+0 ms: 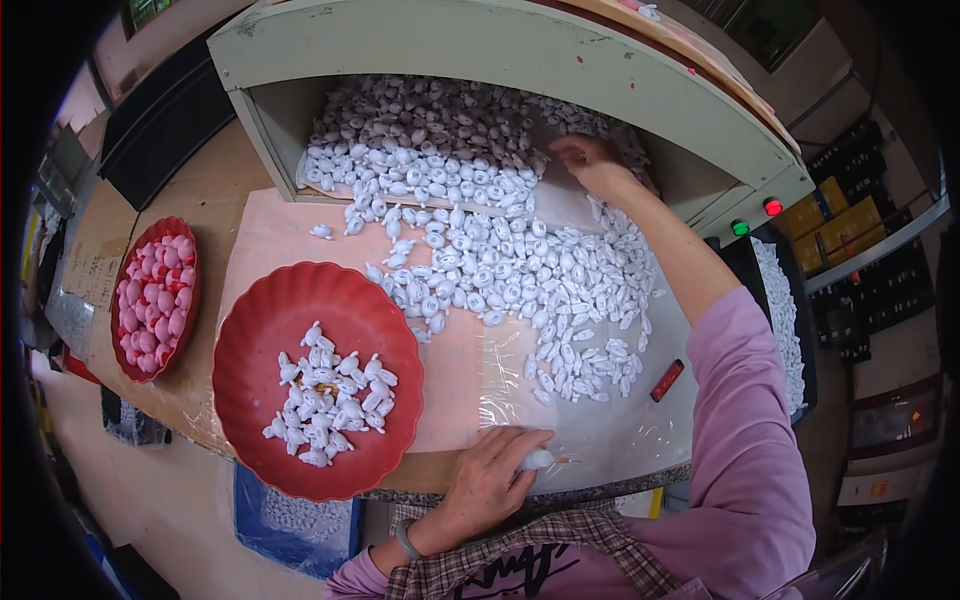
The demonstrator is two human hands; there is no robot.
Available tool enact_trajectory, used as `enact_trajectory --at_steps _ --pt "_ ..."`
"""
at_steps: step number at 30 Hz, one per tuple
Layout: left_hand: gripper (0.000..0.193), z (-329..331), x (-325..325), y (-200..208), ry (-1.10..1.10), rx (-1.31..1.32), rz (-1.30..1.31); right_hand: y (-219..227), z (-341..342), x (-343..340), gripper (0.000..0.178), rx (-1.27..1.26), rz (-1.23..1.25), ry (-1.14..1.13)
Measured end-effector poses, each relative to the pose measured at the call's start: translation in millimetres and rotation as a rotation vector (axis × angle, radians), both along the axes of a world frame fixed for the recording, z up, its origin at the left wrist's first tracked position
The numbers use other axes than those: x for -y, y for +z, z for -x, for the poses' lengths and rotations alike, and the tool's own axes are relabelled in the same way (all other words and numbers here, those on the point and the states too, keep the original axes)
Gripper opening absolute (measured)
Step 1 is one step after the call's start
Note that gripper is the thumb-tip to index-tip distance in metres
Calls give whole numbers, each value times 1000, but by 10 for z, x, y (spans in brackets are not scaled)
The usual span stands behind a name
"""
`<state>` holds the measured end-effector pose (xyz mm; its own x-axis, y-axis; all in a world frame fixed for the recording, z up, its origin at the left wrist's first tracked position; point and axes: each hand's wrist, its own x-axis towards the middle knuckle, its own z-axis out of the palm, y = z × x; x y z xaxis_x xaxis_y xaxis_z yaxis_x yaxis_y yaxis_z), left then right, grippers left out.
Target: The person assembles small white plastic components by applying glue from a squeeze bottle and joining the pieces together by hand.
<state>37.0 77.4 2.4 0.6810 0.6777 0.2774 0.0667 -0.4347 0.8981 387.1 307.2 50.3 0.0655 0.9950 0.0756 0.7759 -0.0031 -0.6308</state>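
Note:
My left hand (488, 474) rests at the table's front edge, its fingers closed round a small whitish squeeze bottle (538, 460) with a thin needle tip pointing right. My right hand (598, 172) reaches under the front panel of a pale box-shaped cabinet (480, 45), by the heap of small white plastic figure parts (430, 125). Its fingers are bent together; whatever they hold is hidden. Loose white parts (500, 265) spread from the cabinet over the table. More white figure pieces (330, 405) lie in a big red scalloped bowl (250, 330) on the left.
A smaller red bowl (125, 300) of pink-and-red pieces stands far left. A red lighter-like object (667, 381) lies by my right sleeve. Green and red lamps (756, 217) sit on the cabinet's right corner. Below the table edge is a blue bin (245, 515) with white pieces.

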Motion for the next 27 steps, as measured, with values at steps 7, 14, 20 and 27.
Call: enact_trajectory --at_steps 7,14,20,27 --pt "48 30 -14 -42 -3 -3 6 -479 -290 -1002 28 928 -614 -165" --pt "52 -7 -66 -51 -76 24 -26 -628 -700 -1583 30 653 -815 -396" --pt "53 16 -67 -76 -49 -26 -40 -644 -249 -1495 34 145 -579 -24" --pt "52 7 -65 -90 -57 -19 -38 -315 -1024 -1301 28 618 -996 -171"
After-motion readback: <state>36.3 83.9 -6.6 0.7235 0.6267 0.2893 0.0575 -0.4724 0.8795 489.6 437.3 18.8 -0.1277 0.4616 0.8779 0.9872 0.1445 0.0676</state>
